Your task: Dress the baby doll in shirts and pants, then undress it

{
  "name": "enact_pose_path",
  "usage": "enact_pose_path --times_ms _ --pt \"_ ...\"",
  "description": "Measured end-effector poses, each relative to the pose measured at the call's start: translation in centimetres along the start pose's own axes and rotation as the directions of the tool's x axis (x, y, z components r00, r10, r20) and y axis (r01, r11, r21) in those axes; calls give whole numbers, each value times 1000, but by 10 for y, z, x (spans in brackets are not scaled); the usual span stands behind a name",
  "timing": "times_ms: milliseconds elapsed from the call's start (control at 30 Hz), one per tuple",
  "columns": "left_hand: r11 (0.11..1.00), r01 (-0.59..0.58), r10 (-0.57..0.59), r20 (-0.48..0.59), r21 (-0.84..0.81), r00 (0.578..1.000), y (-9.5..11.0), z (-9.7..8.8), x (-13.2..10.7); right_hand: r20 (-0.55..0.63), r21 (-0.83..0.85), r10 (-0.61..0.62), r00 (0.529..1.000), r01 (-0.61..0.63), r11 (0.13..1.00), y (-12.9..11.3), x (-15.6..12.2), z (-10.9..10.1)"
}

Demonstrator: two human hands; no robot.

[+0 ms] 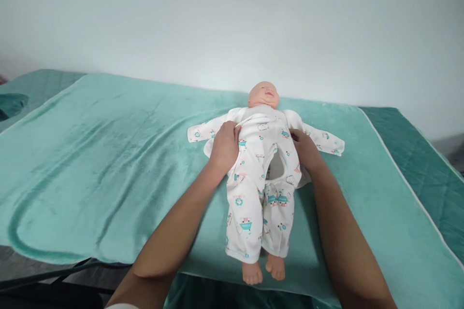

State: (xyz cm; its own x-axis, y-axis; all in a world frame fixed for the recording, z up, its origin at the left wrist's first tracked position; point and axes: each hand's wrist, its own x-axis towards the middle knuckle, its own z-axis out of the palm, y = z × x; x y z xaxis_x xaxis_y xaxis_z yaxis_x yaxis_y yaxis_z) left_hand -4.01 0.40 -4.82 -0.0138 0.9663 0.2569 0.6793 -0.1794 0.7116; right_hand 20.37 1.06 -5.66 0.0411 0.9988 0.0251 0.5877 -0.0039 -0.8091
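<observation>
A baby doll (264, 93) lies on its back, head toward the wall and bare feet toward me. It has on a white printed baby shirt (329, 143) with sleeves spread to both sides, and matching open-crotch baby pants (245, 203) drawn high over the belly. My left hand (225, 146) is closed on the pants at the doll's side on my left, thumb along the edge, other fingertips hidden. On the opposite side my right hand (306, 149) grips the pants near the waist, its fingers partly hidden behind the cloth.
A light green plush blanket (108, 154) with soft wrinkles covers the bed. Darker green quilted cover (409, 145) shows at the right. A pale wall (217, 24) stands directly behind the bed. Dark bars (65, 273) show below the front edge at lower left.
</observation>
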Motion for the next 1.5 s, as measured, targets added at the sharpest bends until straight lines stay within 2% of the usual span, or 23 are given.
enact_pose_path --times_ms 133,267,467,600,733,833,933,1067,1267,1333,1400,1500 --pt "999 11 -12 24 36 1000 0 -2 0 0 4 -1 1000 1 1000 0 0 0" --pt "995 87 -92 90 57 992 0 -4 1 -1 12 2 1000 -2 1000 0 1 0" --pt "985 158 -147 143 -73 979 -7 -1 5 1 32 -1 1000 1 999 2 1 0" --pt "956 221 -187 180 -191 966 -10 -1 5 25 168 -30 999 25 985 8 2 1" --pt "942 284 -227 280 -181 933 -7 -10 5 73 296 -25 997 2 955 7 1 2" --pt "926 312 -237 315 -212 919 -7 -16 6 92 379 -6 996 -30 925 5 -1 3" --pt "867 359 -239 343 -346 908 -10 -13 6 85 429 7 996 -43 902 5 -1 6" --pt "752 420 -276 336 -507 900 -11 -3 3 73 400 -24 997 -7 917 8 0 6" --pt "568 455 -287 352 -686 891 -7 1 1 126 154 -84 988 64 986 4 -1 -6" --pt "519 461 -273 372 -720 887 -10 0 3 163 129 -83 983 62 990 0 -2 -8" --pt "484 467 -255 392 -740 884 -14 -1 5 224 219 -84 971 34 975 -2 -4 -8" --pt "432 486 -255 415 -759 874 -18 -1 8 301 419 -85 950 -51 906 -3 -9 -4"
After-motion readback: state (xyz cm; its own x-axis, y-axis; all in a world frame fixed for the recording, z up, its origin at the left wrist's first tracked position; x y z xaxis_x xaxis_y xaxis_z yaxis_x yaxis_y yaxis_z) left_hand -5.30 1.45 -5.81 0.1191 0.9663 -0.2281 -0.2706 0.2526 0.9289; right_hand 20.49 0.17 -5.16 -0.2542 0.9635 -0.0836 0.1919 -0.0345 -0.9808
